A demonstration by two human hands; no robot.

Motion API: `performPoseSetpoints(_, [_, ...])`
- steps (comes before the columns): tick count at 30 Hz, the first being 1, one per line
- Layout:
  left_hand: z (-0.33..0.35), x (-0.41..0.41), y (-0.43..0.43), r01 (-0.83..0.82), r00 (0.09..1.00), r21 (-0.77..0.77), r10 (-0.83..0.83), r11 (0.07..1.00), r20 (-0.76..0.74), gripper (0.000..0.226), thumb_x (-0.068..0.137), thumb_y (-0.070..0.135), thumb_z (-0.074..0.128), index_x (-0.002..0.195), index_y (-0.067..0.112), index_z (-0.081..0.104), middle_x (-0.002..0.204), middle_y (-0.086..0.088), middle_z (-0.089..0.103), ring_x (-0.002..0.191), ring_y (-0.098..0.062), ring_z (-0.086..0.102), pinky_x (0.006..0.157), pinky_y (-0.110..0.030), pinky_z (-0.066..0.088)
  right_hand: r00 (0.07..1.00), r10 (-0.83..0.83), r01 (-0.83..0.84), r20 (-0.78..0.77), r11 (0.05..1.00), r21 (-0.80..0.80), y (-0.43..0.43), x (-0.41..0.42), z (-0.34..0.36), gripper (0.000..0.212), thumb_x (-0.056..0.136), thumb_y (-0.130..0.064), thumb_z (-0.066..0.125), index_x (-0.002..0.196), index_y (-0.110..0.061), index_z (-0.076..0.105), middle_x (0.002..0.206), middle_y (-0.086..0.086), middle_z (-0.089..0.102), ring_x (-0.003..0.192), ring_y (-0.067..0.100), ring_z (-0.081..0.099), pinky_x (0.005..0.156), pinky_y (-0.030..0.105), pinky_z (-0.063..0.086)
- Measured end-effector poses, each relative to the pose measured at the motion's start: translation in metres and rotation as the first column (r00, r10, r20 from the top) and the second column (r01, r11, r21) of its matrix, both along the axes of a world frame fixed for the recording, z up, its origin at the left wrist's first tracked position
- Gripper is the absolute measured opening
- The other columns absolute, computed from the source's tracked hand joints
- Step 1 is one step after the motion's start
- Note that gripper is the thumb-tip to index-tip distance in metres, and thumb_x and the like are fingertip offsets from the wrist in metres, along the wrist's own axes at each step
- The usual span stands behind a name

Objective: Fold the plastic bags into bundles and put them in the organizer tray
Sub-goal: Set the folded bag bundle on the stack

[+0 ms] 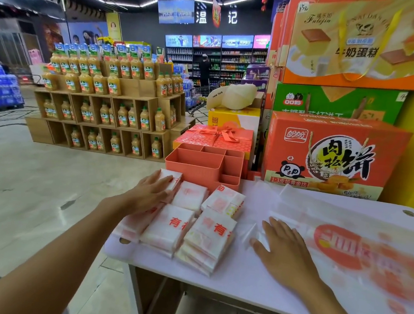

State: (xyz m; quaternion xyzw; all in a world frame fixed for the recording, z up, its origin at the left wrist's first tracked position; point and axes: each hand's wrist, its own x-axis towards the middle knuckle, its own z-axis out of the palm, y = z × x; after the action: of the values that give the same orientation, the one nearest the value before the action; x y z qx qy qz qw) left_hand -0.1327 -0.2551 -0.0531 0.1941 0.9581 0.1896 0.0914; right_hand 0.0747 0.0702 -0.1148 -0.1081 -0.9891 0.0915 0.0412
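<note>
We see the folded bundles (168,225) massed on the left part of the white tabletop (235,283), set in two rows just in front of the tray (195,167). Each bundle is a flat, squarish packet of thin, milky-white plastic with red characters and paler red and yellow print showing through its layers. Those in the near row lie stacked several deep, their edges slightly fanned. One far bundle leans against its neighbours.

Our left hand (152,189) lies palm down on the far-left bundle, beside the tray's front wall. Its grip is slack, the fingers straight and closed on nothing.

Our right hand (284,252) rests flat on the left end of an unfolded bag (343,242), which is spread across the right of the tabletop. This one is translucent white with a large red-orange oval logo, and it blurs toward the right edge. That grip is open too, with the fingers splayed and pressing the plastic down.

The tray is coral-coloured and split into several compartments. Behind it stand a ribboned gift box (217,138) and stacked snack cartons (325,156).
</note>
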Motion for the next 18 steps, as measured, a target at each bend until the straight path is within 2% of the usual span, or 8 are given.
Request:
performPoseSetpoints(3, [-0.003, -0.003, -0.001, 0.013, 0.999, -0.021, -0.013, 1.0, 0.034, 0.065, 0.102, 0.064, 0.034, 0.159, 0.049, 0.006, 0.17, 0.008, -0.011, 0.157, -0.028, 0.001, 0.125, -0.053, 0.011, 1.0, -0.005, 0.005, 0.001, 1.0, 0.001, 0.0, 0.0, -0.001, 0.091, 0.084, -0.077, 0.0, 0.163, -0.031, 0.01, 0.171, -0.007, 0.001, 0.157, 0.015, -0.002, 0.128, 0.039, 0.002])
performPoseSetpoints(6, [-0.002, -0.002, 0.0, 0.023, 0.999, -0.004, -0.023, 1.0, 0.024, 0.065, 0.103, 0.06, 0.037, 0.159, 0.046, 0.008, 0.17, 0.009, -0.011, 0.157, -0.028, 0.007, 0.125, -0.05, 0.016, 1.0, -0.009, 0.009, -0.013, 1.0, -0.002, 0.002, -0.002, -0.003, 0.083, 0.092, -0.074, 0.007, 0.163, -0.031, 0.01, 0.171, -0.007, 0.001, 0.157, 0.015, -0.002, 0.128, 0.039, 0.002])
performPoseSetpoints(10, [-0.001, -0.002, -0.003, -0.003, 0.998, 0.074, 0.008, 0.997, -0.065, 0.06, 0.103, 0.056, 0.044, 0.157, 0.047, 0.021, 0.169, 0.012, -0.013, 0.156, -0.027, 0.012, 0.123, -0.051, 0.023, 1.0, -0.013, 0.012, -0.02, 1.0, -0.01, 0.001, -0.002, -0.003, 0.107, 0.07, -0.081, -0.012, 0.163, -0.032, 0.01, 0.171, -0.008, 0.001, 0.157, 0.015, -0.002, 0.128, 0.04, 0.002])
performPoseSetpoints(12, [0.0, -0.002, -0.005, -0.009, 0.996, 0.113, 0.02, 0.994, -0.091, 0.06, 0.102, 0.055, 0.049, 0.156, 0.047, 0.025, 0.168, 0.015, -0.012, 0.155, -0.027, 0.013, 0.122, -0.052, 0.027, 1.0, -0.016, 0.016, -0.027, 1.0, -0.015, 0.002, -0.002, -0.003, 0.109, 0.068, -0.08, -0.014, 0.163, -0.031, 0.01, 0.171, -0.008, 0.002, 0.157, 0.015, -0.002, 0.128, 0.039, 0.002])
performPoseSetpoints(15, [0.001, 0.001, -0.008, 0.0, 0.994, 0.147, 0.016, 0.989, -0.107, 0.059, 0.102, 0.051, 0.051, 0.156, 0.046, 0.027, 0.168, 0.016, -0.01, 0.155, -0.026, 0.012, 0.121, -0.05, 0.027, 1.0, -0.009, 0.008, -0.028, 1.0, -0.018, 0.001, -0.002, -0.003, 0.106, 0.071, -0.08, -0.012, 0.163, -0.031, 0.011, 0.171, -0.008, 0.002, 0.157, 0.015, -0.001, 0.128, 0.039, 0.002])
performPoseSetpoints(18, [0.003, 0.008, -0.008, 0.002, 0.991, 0.121, 0.014, 0.993, -0.136, 0.059, 0.104, 0.05, 0.047, 0.158, 0.045, 0.025, 0.169, 0.013, -0.009, 0.156, -0.025, 0.006, 0.123, -0.052, 0.022, 0.999, -0.005, 0.005, -0.032, 1.0, -0.025, 0.003, -0.004, -0.004, 0.085, 0.091, -0.075, 0.006, 0.162, -0.031, 0.012, 0.171, -0.007, 0.003, 0.157, 0.015, -0.001, 0.128, 0.039, 0.002])
